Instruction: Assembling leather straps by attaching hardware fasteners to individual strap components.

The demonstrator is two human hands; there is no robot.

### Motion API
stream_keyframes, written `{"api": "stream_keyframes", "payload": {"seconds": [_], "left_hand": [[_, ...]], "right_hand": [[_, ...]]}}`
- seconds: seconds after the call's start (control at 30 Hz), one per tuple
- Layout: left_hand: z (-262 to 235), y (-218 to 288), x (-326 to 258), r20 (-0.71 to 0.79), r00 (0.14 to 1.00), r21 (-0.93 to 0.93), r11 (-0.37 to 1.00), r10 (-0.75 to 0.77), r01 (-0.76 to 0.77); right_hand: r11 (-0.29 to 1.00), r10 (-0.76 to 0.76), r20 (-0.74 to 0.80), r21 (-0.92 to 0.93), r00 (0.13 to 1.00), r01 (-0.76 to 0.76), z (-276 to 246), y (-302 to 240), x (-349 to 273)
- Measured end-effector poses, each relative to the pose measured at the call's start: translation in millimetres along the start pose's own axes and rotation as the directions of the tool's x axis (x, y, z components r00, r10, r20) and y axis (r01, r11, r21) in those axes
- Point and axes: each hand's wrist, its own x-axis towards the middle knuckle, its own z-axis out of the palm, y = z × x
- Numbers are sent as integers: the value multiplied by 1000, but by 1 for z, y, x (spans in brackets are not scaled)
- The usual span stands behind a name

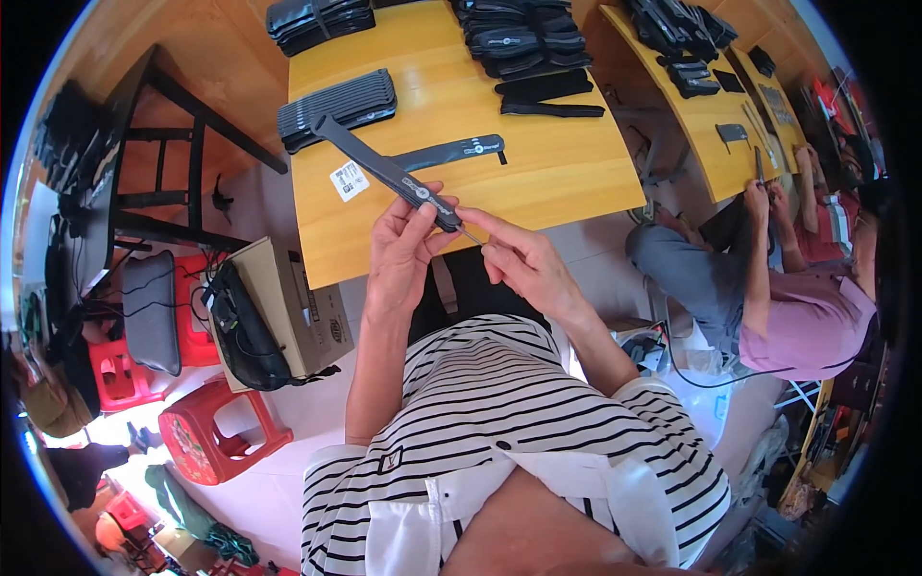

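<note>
My left hand [399, 252] is closed around a long flat black strap [370, 165] with pale print. The strap slants up and left over the table. In my right hand [528, 267] is a thin metal tool [472, 235], pinched between the fingers, with its tip at the strap's near end. Its exact kind is too small to make out, and my right forefinger touches that same end. Beneath the held strap, another black strap [451, 152] lies on the yellow wooden table [557, 192]. A white label sheet [349, 180] is to its left.
Stacked black straps [338, 108] lie at the table's left, bundles [523, 43] and loose black strips [547, 96] at its far right. A cardboard box [305, 307] and red stool [206, 437] stand left. Co-workers [797, 322] sit at another table [687, 120] on the right.
</note>
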Motion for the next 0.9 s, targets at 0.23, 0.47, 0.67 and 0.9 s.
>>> {"api": "stream_keyframes", "payload": {"seconds": [0.23,0.47,0.67,0.9], "left_hand": [[2,-4,1,-27,996,97,992,83,-80],[4,-6,-1,-53,990,122,985,130,-123],[9,-8,-3,-82,984,162,976,156,-142],[20,-12,-9,-128,976,123,979,179,-163]], "right_hand": [[992,122,17,11,992,-122,-4,-6,1],[992,123,15,25,992,-123,-2,-6,1],[989,106,4,98,994,-106,2,-5,0],[981,71,-40,185,997,-62,2,-11,-3]]}}
